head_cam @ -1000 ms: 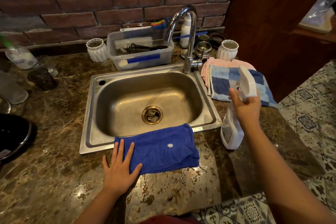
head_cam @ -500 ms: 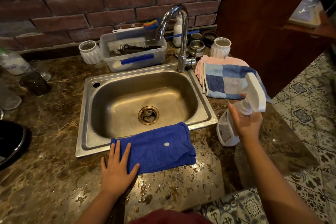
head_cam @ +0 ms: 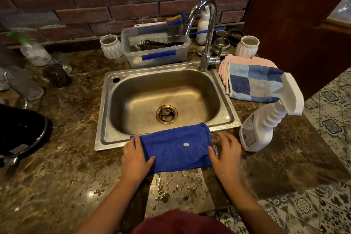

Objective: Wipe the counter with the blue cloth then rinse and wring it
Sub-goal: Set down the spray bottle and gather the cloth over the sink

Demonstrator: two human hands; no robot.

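Observation:
The blue cloth (head_cam: 176, 148) lies folded on the wet brown marble counter (head_cam: 66, 167), its far edge lapping over the front rim of the steel sink (head_cam: 106, 119). My left hand (head_cam: 135, 157) lies on the cloth's left end, palm down, with the thumb pressed on the fabric. At the cloth's right end is my right hand (head_cam: 227, 155), fingers spread on the counter and thumb touching the cloth's edge. The tap (head_cam: 206, 30) stands behind the sink with no water running. Water drops cover the counter in front of the cloth.
A white spray bottle (head_cam: 262, 129) stands right of my right hand. Beyond it lie a checked blue towel (head_cam: 252, 83) and a pink cloth. A clear tub of brushes (head_cam: 155, 49), white cups and a soap bottle line the brick wall. Glasses and a black pan sit left.
My right hand set the spray bottle down on the counter and moved left to the cloth's right end. My left hand slid further onto the cloth's left end.

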